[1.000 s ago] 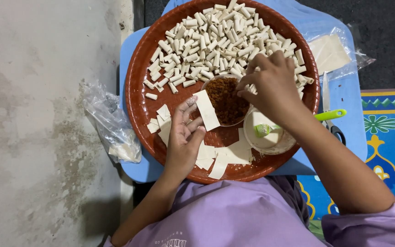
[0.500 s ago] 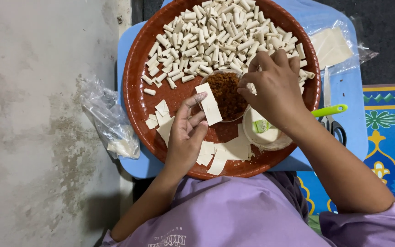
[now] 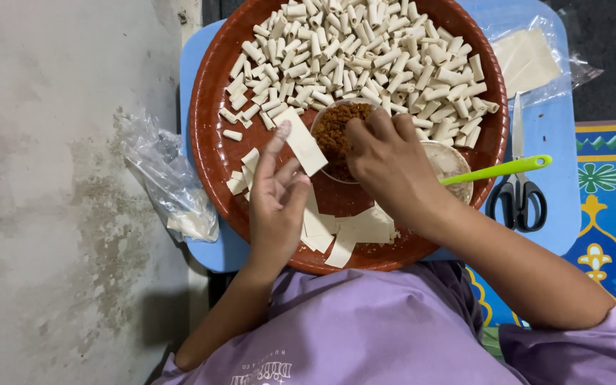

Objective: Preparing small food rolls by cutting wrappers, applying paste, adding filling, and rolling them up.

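Observation:
My left hand (image 3: 276, 194) holds a flat rectangular strip of pale dough wrapper (image 3: 301, 142) on its fingers, above a big round brown tray (image 3: 212, 142). My right hand (image 3: 386, 160) reaches with bunched fingertips into a small bowl of brown crumbly filling (image 3: 333, 128) in the tray's middle; whether it pinches any filling is hidden. Several small rolled dough pieces (image 3: 365, 50) are heaped over the far half of the tray. Flat cut wrappers (image 3: 344, 232) lie at the near rim, and a few more pieces (image 3: 240, 175) lie by my left hand.
A second small bowl (image 3: 454, 160) with a green-handled utensil (image 3: 497, 170) sits under my right wrist. Black scissors (image 3: 518, 185) and a clear bag of wrapper sheets (image 3: 529, 57) lie on the blue table (image 3: 547, 135). A crumpled plastic bag (image 3: 165, 182) hangs at the left edge.
My right hand has moved left, from the rolled pieces and the second bowl to the filling bowl. My left hand still holds the wrapper strip, shifted slightly.

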